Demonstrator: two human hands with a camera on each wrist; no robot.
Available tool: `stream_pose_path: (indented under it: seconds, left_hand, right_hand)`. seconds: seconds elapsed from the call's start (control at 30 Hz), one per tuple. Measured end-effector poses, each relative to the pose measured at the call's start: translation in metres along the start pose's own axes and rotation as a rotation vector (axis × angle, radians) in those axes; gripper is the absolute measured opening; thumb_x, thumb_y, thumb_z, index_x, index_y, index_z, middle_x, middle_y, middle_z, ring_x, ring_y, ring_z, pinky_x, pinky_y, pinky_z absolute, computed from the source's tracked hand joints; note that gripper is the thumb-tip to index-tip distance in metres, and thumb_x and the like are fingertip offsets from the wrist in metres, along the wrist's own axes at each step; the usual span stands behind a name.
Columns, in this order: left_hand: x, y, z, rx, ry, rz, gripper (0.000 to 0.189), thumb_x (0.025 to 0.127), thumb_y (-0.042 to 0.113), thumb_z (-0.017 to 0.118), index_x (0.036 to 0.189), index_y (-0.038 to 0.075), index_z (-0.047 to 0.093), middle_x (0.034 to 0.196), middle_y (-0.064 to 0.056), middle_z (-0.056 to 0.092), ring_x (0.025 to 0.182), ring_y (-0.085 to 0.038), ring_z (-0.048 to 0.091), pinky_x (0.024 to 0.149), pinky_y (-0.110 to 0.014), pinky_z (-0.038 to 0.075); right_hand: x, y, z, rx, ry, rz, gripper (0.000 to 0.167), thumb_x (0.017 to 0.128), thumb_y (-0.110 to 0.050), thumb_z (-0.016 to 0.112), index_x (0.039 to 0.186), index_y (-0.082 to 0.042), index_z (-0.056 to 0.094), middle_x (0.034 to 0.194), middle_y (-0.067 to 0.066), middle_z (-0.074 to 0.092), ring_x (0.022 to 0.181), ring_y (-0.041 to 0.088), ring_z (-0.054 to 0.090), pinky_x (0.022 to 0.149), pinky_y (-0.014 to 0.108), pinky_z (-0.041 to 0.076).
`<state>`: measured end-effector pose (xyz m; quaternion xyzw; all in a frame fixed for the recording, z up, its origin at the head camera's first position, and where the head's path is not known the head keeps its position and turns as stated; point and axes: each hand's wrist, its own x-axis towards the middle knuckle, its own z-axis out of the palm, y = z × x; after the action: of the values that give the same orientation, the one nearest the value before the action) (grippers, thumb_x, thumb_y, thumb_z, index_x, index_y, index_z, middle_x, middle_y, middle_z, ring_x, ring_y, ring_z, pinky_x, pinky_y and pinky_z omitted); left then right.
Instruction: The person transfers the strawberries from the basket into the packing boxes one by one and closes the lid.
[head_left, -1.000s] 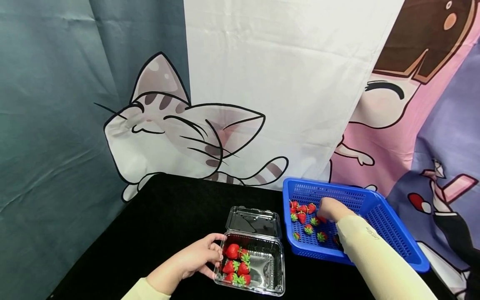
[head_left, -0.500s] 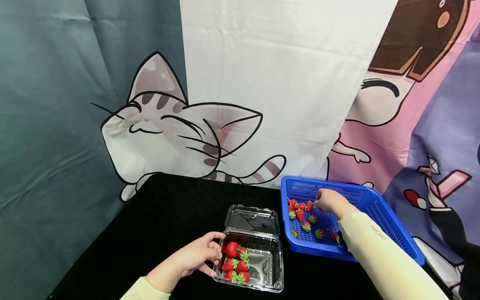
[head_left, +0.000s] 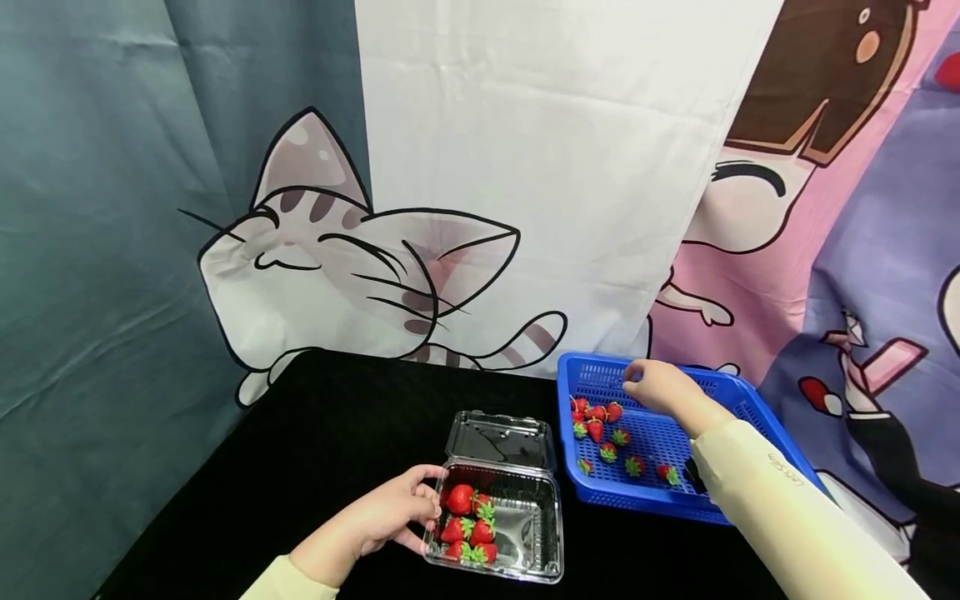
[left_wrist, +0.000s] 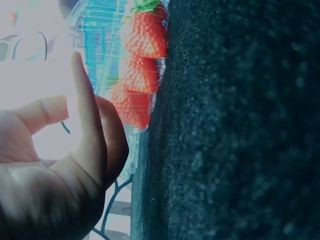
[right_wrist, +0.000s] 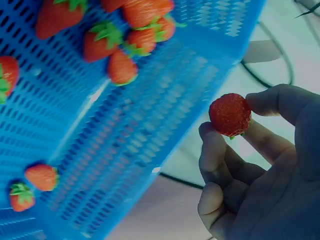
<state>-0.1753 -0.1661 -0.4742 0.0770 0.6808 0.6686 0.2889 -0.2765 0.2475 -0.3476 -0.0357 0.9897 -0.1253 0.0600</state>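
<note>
A clear plastic clamshell box [head_left: 525, 529] lies with its lid [head_left: 498, 440] folded back. Several strawberries [head_left: 460, 500] line its left half, stems mostly to the right. My left hand [head_left: 386, 512] grips the box's left side, fingers spread along the wall. My right hand [head_left: 663, 390] is above the back of the blue basket [head_left: 630, 496]. In the right wrist view, its thumb and fingers pinch one strawberry [right_wrist: 229, 116] out past the basket's rim. Other strawberries [head_left: 595, 430] lie in the basket, mostly on its left.
The black cloth [head_left: 360, 425] covers the table under box and basket. Printed curtains with a cat [head_left: 330, 275] hang right behind. The basket's raised walls stand just right of the box.
My right hand has lifted from the basket floor toward its back rim, bringing up a strawberry. The left hand keeps its grip on the box. The head view has shifted slightly.
</note>
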Motion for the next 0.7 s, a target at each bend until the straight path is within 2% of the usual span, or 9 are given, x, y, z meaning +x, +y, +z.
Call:
stream_pose_path:
  seconds: [0.17, 0.33, 0.6, 0.7]
  left_hand:
    - [0.000, 0.000, 0.000, -0.003, -0.002, 0.001, 0.067, 0.084, 0.003, 0.060, 0.145, 0.001, 0.032, 0.096, -0.009, 0.054, 0.080, -0.020, 0.054, 0.054, -0.033, 0.059]
    - [-0.001, 0.000, 0.000, -0.001, 0.002, 0.004, 0.067, 0.084, 0.003, 0.060, 0.144, 0.000, 0.032, 0.097, -0.010, 0.054, 0.080, -0.020, 0.054, 0.054, -0.033, 0.059]
    - [-0.001, 0.000, -0.001, 0.004, 0.000, 0.007, 0.066, 0.084, 0.003, 0.060, 0.144, 0.001, 0.033, 0.096, -0.009, 0.054, 0.080, -0.020, 0.054, 0.054, -0.034, 0.060]
    - [-0.001, 0.000, 0.000, 0.006, -0.003, 0.010, 0.066, 0.085, 0.003, 0.060, 0.144, 0.001, 0.033, 0.096, -0.010, 0.054, 0.080, -0.021, 0.055, 0.054, -0.034, 0.060]
  right_hand:
    - [-0.015, -0.022, -0.010, 0.057, 0.021, -0.050, 0.032, 0.094, -0.027, 0.058, 0.118, -0.008, 0.062, 0.106, 0.014, 0.067, 0.084, 0.026, 0.059, 0.072, 0.045, 0.050]
    - [-0.033, -0.049, -0.009, 0.103, 0.038, -0.114, 0.027, 0.091, -0.026, 0.060, 0.113, -0.011, 0.059, 0.094, 0.004, 0.068, 0.071, 0.018, 0.057, 0.065, 0.036, 0.048]
    - [-0.069, -0.089, 0.019, 0.093, 0.115, -0.253, 0.015, 0.086, -0.024, 0.066, 0.098, -0.017, 0.058, 0.079, -0.007, 0.063, 0.061, 0.010, 0.054, 0.059, 0.031, 0.047]
    - [-0.081, -0.102, 0.036, 0.081, 0.127, -0.273, 0.014, 0.086, -0.027, 0.069, 0.094, -0.022, 0.059, 0.076, -0.012, 0.061, 0.061, 0.006, 0.053, 0.056, 0.029, 0.046]
